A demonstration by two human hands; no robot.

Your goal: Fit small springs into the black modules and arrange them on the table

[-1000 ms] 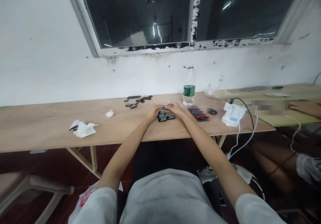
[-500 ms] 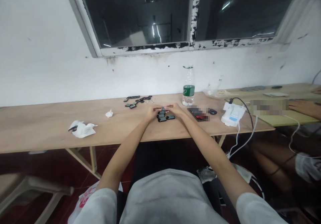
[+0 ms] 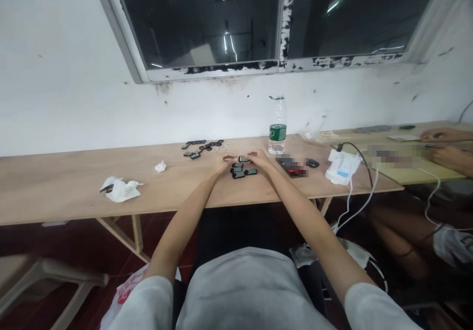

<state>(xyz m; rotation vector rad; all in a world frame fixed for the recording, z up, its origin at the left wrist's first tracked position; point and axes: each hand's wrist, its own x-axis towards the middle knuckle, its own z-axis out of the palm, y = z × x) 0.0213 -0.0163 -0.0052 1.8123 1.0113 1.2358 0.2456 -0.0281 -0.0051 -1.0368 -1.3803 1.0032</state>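
Small dark piece (image 3: pixel 243 158) is at the middle of the bench (image 3: pixel 74 192), just behind a cluster of similar pieces (image 3: pixel 242 171), pinched btwn left hand (image 3: pixel 226 161) & right hand (image 3: pixel 259 158), both grips closed on its ends. Prob. light, rigid, smooth; best held by short edges.

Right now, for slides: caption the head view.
Left hand and right hand touch a small dark part beside others on a table.
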